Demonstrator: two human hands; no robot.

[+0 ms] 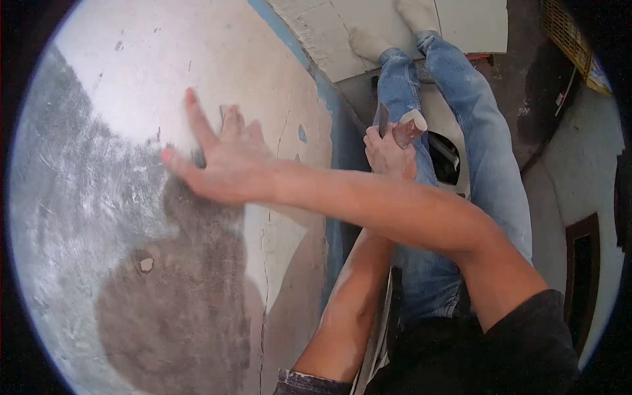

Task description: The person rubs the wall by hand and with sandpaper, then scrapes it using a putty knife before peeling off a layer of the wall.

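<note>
My right hand (227,158) reaches across to the left with its fingers spread over the wall (197,52). Pale smooth coating lies above it, and rough grey patchy surface to its left and below. My left hand (391,151) is closed in front of my legs. From its fist stick out the dark flat blade of a scraper (383,120) and a reddish-brown cylinder (409,129) with a pale end. The fingers hide where these two meet. My right forearm passes over the left wrist.
A thin crack (264,296) runs down the wall, with a small chipped spot (146,264) to its left. A blue strip (342,138) edges the wall. My legs in jeans (487,131) stretch over a pale seat (440,108). A yellow crate (569,39) stands at upper right.
</note>
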